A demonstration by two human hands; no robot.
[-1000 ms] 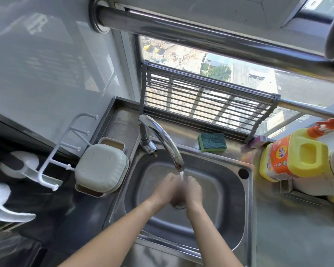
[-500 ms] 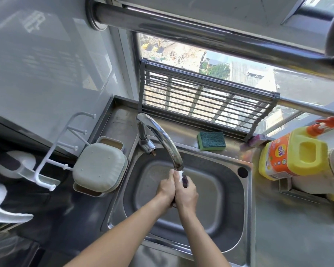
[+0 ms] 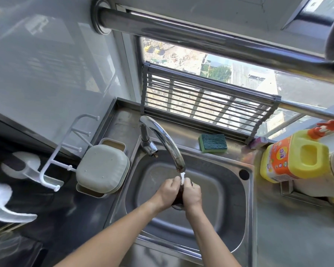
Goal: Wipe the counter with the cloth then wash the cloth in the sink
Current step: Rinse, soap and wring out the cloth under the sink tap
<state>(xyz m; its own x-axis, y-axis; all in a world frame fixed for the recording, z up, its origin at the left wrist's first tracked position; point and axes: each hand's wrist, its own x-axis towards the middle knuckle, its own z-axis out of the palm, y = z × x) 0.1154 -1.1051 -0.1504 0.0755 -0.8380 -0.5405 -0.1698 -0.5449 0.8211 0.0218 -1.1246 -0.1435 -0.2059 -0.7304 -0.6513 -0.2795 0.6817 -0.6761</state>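
At the far left of the frame a white hook rack [image 3: 52,170] hangs off the wall, and just right of it a pale lidded box [image 3: 102,170] sits on the counter edge beside the sink [image 3: 216,214]. The tap [image 3: 162,143] arches from upper left of the basin down to its spout above the middle, where a thin white stream of water [image 3: 182,177] falls. Directly under it, mid-frame, the left hand [image 3: 167,191] and right hand [image 3: 193,193] press together, fingers curled round a dark cloth [image 3: 179,195] bunched between the palms; only a narrow dark strip of it shows, so its full shape cannot be told. That strip runs up and down the frame, from the spout end towards the drain, and the water lands at its upper tip. Both hands grip it about equally, the left a shade higher. The rinsing step seems under way; the next rub or squeeze likely turns on keeping the bundle beneath the stream. Further right, a green sponge [image 3: 212,142] lies on the back ledge, and a yellow jug [image 3: 295,157] stands at the right edge.
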